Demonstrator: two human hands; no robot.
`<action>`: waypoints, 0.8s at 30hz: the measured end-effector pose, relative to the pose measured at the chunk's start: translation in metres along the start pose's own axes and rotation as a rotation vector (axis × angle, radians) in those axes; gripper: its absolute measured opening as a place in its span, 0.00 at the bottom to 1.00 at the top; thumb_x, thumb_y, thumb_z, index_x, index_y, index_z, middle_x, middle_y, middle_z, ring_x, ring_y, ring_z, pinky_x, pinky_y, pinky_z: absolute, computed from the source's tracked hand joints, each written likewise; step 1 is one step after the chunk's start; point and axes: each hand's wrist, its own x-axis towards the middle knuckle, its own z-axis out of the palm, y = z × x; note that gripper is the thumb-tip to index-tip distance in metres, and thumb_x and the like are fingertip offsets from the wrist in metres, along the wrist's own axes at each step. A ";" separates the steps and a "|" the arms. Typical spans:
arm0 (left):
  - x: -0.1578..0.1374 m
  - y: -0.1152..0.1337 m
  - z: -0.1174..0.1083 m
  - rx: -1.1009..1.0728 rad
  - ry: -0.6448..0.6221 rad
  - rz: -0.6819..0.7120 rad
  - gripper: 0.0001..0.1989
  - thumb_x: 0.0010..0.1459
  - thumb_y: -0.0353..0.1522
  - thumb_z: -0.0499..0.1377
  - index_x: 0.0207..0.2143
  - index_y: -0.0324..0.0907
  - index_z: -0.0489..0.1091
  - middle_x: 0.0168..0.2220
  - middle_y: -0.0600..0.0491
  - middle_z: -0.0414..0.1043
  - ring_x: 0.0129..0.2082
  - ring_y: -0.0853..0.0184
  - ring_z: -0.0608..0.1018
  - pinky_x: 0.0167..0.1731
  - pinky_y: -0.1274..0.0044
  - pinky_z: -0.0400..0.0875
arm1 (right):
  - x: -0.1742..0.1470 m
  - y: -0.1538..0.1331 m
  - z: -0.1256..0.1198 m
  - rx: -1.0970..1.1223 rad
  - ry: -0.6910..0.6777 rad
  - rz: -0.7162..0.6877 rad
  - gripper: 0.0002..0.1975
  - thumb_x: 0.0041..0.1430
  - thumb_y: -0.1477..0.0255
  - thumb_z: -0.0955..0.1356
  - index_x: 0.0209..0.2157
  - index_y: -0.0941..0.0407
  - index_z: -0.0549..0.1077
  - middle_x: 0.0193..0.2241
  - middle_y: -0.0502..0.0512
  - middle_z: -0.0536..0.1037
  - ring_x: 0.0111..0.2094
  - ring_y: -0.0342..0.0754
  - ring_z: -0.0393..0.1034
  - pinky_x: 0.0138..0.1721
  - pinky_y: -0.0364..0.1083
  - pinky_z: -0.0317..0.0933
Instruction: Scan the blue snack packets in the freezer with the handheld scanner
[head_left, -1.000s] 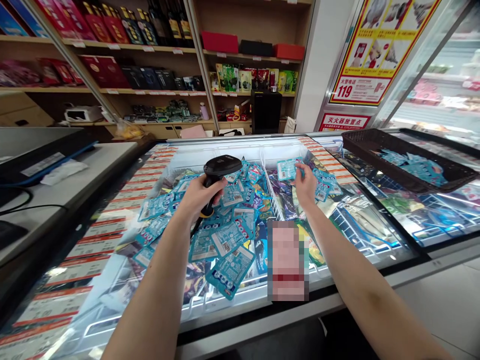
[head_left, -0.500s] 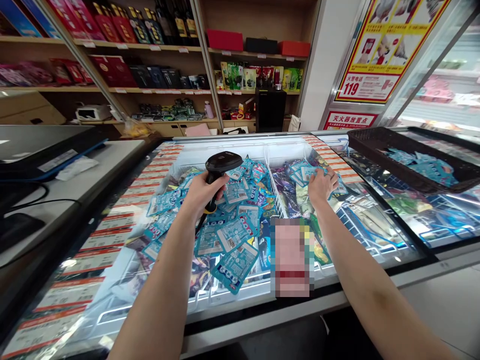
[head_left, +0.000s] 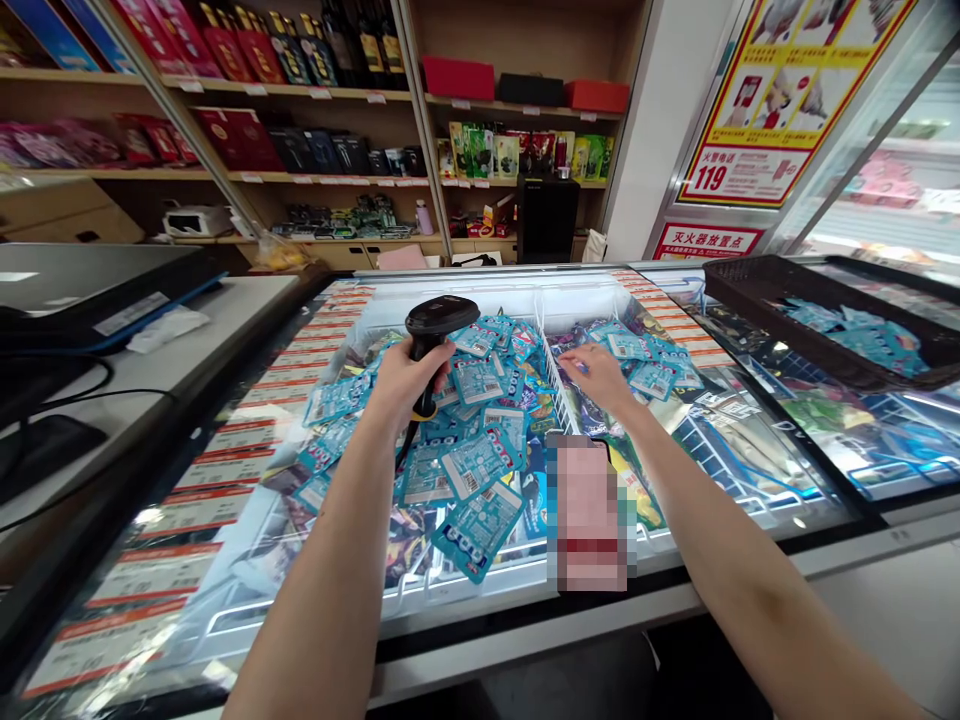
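Observation:
My left hand (head_left: 411, 378) is wrapped around the handle of a black barcode scanner (head_left: 441, 318), its head pointing away above a spread of blue snack packets (head_left: 474, 462). These lie overlapping on the glass top of a chest freezer, several with barcodes facing up. Over the gap between this spread and a smaller group of blue packets (head_left: 651, 378) on the right is my right hand (head_left: 598, 378). Its fingers reach leftward, loosely bent and apart, with no packet visible in them. A phone (head_left: 591, 515), blurred out, lies at the freezer's near edge.
A dark brown basket (head_left: 814, 345) at the right holds more blue packets. Price labels (head_left: 247, 440) line the glass at left. A counter with a black device (head_left: 97, 290) and cables stands further left. Shelves with bottles and boxes (head_left: 459, 78) rise behind the freezer.
My right hand has moved left, away from the smaller group of packets, leaving packets there uncovered. My left hand keeps its hold on the barcode scanner. The view has shifted slightly.

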 end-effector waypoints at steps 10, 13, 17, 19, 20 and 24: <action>0.000 0.000 0.001 -0.012 0.003 0.019 0.12 0.48 0.39 0.60 0.29 0.40 0.65 0.20 0.56 0.66 0.15 0.74 0.65 0.15 0.81 0.57 | 0.001 -0.052 0.012 0.014 -0.422 -0.172 0.30 0.47 0.43 0.67 0.41 0.52 0.77 0.41 0.58 0.75 0.45 0.56 0.67 0.47 0.54 0.55; -0.001 0.000 0.003 0.032 -0.012 0.026 0.12 0.49 0.39 0.60 0.28 0.40 0.65 0.19 0.56 0.65 0.15 0.74 0.65 0.15 0.82 0.58 | 0.000 -0.062 0.013 -0.056 -0.446 -0.164 0.36 0.42 0.39 0.66 0.42 0.53 0.75 0.42 0.60 0.73 0.45 0.58 0.65 0.46 0.55 0.57; -0.002 0.001 0.006 0.060 -0.011 0.023 0.12 0.49 0.39 0.60 0.28 0.40 0.64 0.18 0.57 0.65 0.15 0.74 0.65 0.15 0.81 0.58 | -0.002 -0.069 0.014 -0.103 -0.440 -0.166 0.38 0.37 0.39 0.68 0.41 0.54 0.73 0.41 0.60 0.73 0.46 0.59 0.64 0.46 0.54 0.57; -0.002 0.002 0.007 0.069 -0.016 0.019 0.12 0.48 0.39 0.60 0.28 0.40 0.64 0.18 0.57 0.64 0.15 0.74 0.65 0.16 0.81 0.59 | -0.001 -0.067 0.015 -0.111 -0.433 -0.143 0.35 0.40 0.41 0.68 0.41 0.53 0.73 0.41 0.59 0.73 0.46 0.59 0.64 0.46 0.54 0.57; -0.002 0.002 0.007 0.071 -0.021 0.017 0.11 0.48 0.38 0.60 0.28 0.40 0.64 0.18 0.57 0.64 0.15 0.74 0.65 0.16 0.81 0.59 | 0.000 -0.064 0.015 -0.112 -0.428 -0.126 0.32 0.43 0.42 0.68 0.41 0.53 0.73 0.41 0.59 0.73 0.46 0.58 0.64 0.45 0.54 0.57; -0.002 0.003 0.006 0.057 -0.039 0.021 0.11 0.49 0.38 0.59 0.29 0.40 0.64 0.19 0.57 0.64 0.15 0.75 0.65 0.16 0.81 0.59 | 0.002 -0.042 0.016 -0.131 -0.371 -0.040 0.23 0.53 0.49 0.67 0.39 0.52 0.75 0.42 0.58 0.73 0.46 0.57 0.64 0.45 0.53 0.56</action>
